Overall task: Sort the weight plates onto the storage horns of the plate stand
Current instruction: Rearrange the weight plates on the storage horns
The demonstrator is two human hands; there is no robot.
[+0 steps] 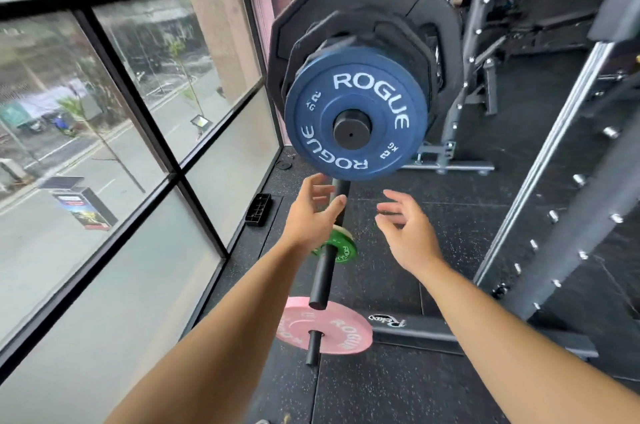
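"ROGUE" on blue plate point(356, 113), pink plate point(327, 325) and green plate point(337, 247)

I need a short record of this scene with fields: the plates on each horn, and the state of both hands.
top horn: blue plate in front, black plates behind it
middle horn: green plate
bottom horn: pink plate
left hand: open, empty, just below the blue plate
right hand: open, empty, apart from the plates
floor: dark speckled rubber
left side: window facing a street
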